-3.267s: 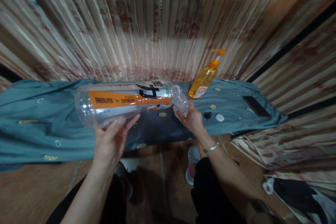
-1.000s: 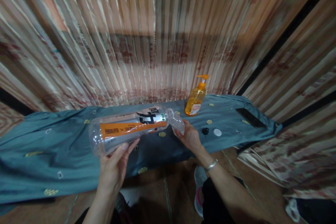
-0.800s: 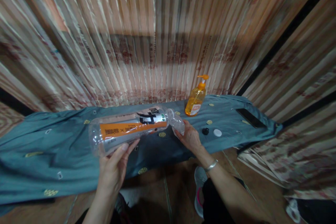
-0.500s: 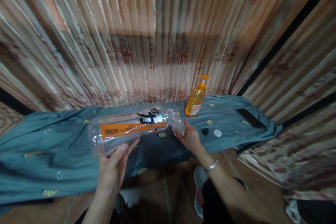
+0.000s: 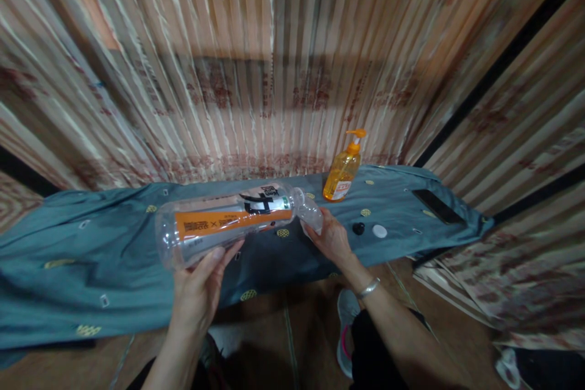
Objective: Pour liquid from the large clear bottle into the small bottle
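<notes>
A large clear plastic bottle (image 5: 228,219) with an orange and silver label lies nearly level in the air, its neck to the right. My left hand (image 5: 201,283) is closed round its underside near the base. At the bottle's mouth is a small clear container (image 5: 311,214), its opening against the neck. My right hand (image 5: 333,237), with a silver bracelet at the wrist, has its fingers closed on that small container. Whether liquid passes between the two cannot be made out.
An orange pump bottle (image 5: 342,178) stands on the green cloth-covered table (image 5: 114,268). Right of my right hand lie a black cap (image 5: 358,228) and a white cap (image 5: 379,231), with a dark phone (image 5: 437,206) farther right. A striped curtain (image 5: 274,73) hangs behind.
The view has shifted very slightly. Both hands keep their holds on the bottle and the small container, which stay mouth to mouth.
</notes>
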`<state>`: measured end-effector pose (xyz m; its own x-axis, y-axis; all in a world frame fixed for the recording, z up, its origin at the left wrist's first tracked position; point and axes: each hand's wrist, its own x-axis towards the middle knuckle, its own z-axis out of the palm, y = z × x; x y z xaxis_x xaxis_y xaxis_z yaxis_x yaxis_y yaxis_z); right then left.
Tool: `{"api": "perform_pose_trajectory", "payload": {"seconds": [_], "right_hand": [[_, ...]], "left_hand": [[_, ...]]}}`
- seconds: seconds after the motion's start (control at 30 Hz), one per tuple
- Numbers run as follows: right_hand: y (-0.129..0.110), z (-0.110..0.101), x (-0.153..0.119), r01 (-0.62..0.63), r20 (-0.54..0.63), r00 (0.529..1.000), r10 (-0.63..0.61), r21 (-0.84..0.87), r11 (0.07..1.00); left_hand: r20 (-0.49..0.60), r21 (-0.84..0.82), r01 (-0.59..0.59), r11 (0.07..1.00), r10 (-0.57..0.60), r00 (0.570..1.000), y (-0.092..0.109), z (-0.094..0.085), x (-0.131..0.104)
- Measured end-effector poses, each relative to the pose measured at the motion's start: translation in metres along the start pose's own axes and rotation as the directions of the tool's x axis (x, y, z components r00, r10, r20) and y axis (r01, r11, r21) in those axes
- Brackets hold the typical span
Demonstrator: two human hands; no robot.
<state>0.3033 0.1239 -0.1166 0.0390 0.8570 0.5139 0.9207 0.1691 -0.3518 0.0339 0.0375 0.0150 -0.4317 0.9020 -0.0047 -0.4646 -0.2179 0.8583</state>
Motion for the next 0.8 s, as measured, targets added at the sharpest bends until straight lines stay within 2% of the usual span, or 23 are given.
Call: {"api": "perform_pose_trajectory", "payload": {"seconds": [0.6,0.8], "right_hand": [[0.0014,-0.0012,-0.0002,-0.039,0.028,0.999,0.038,0.049,0.998],[0.0026,0.0005,-0.0002,-0.018,0.020,1.000,0.017,0.044,0.999]], "left_hand": [[0.002,-0.012,0.000,1.000,0.000,1.000,-0.0002,0.0004,-0.0007],[-0.001,-0.026,0.002,1.000,-0.002,1.000,-0.0024,-0.0009,0.0004]]}}
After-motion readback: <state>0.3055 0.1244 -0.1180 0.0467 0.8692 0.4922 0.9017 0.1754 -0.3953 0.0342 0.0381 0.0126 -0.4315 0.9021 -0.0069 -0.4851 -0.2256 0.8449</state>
